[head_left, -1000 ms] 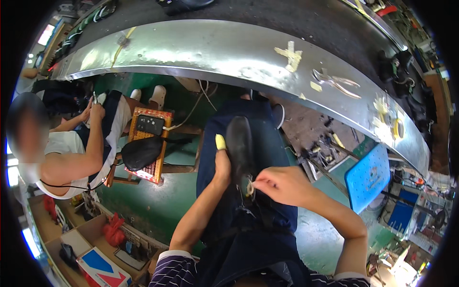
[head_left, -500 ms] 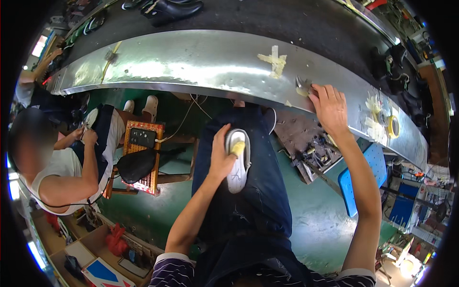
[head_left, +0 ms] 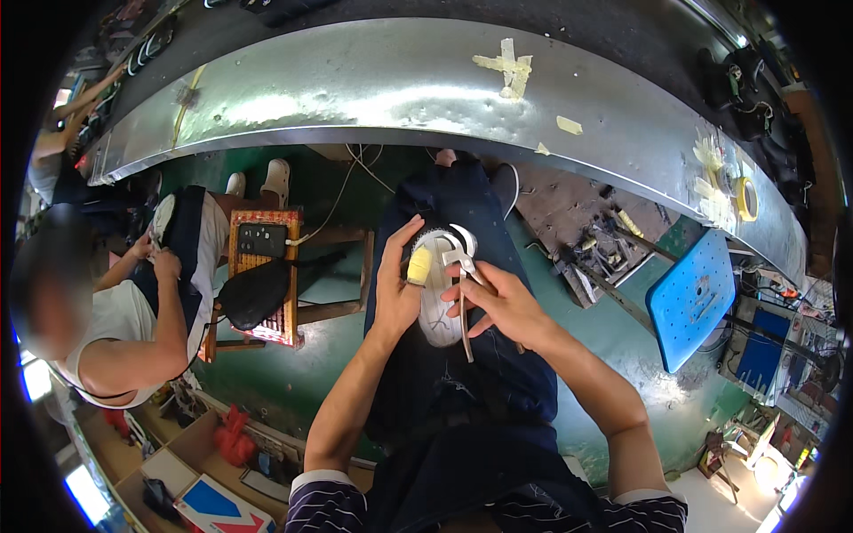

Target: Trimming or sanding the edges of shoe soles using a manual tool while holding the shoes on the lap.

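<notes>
A white shoe (head_left: 434, 313) lies lengthwise on my lap, its toe-like narrow end toward me and its far end rimmed. My left hand (head_left: 397, 289) is wrapped along its left side, gripping it; yellow wrapping covers the thumb, which presses on the shoe. In my right hand (head_left: 508, 306) is a pair of metal pincers (head_left: 464, 258), held over the shoe's right side. The curved jaws point away from me and stand apart. One handle hangs down beside the shoe, with my fingers around the handles.
Ahead runs a metal bench edge (head_left: 355, 124) with tape strips and a yellow tape roll (head_left: 747, 199). A blue stool (head_left: 693, 302) stands right, near a low tray of tools (head_left: 604, 244). At left, a person (head_left: 133, 329) sits beside a small stool (head_left: 267, 306) holding a black bag.
My right hand has picked the pincers up off the metal bench and brought them down to the shoe. My left hand still holds the shoe on my lap.
</notes>
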Demonstrator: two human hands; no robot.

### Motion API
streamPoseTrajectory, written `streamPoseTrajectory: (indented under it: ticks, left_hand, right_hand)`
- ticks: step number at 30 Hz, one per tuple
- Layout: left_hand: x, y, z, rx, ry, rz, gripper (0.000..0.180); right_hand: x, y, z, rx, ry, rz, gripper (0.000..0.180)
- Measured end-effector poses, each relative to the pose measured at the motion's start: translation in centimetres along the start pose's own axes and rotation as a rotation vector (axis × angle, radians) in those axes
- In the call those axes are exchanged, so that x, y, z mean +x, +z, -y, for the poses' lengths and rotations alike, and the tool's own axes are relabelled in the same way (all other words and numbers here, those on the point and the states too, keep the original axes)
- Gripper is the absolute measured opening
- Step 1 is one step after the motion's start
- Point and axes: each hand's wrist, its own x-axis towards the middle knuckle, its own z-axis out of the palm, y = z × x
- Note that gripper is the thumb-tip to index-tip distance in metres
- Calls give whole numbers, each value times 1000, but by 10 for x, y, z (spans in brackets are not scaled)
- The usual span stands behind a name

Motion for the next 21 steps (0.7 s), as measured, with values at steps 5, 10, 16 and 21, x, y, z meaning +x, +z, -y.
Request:
streamPoseTrajectory:
  ticks: [5,10,16,21]
  left_hand:
    - [0,6,7,-20,-33,-49,56]
    - [3,-1,29,-71,-113,-106,56]
    - [2,10,11,-80,-87,-167,58]
    - [3,15,15,-112,-159,-265,52]
  right_hand:
    - [18,7,-6,-358,-21,-92,29]
    - [31,35,-38,-844,-313,-432,25]
    - [23,12,6,-237,76,-107,23]
    - [40,17,-15,-710,-107,-193,23]
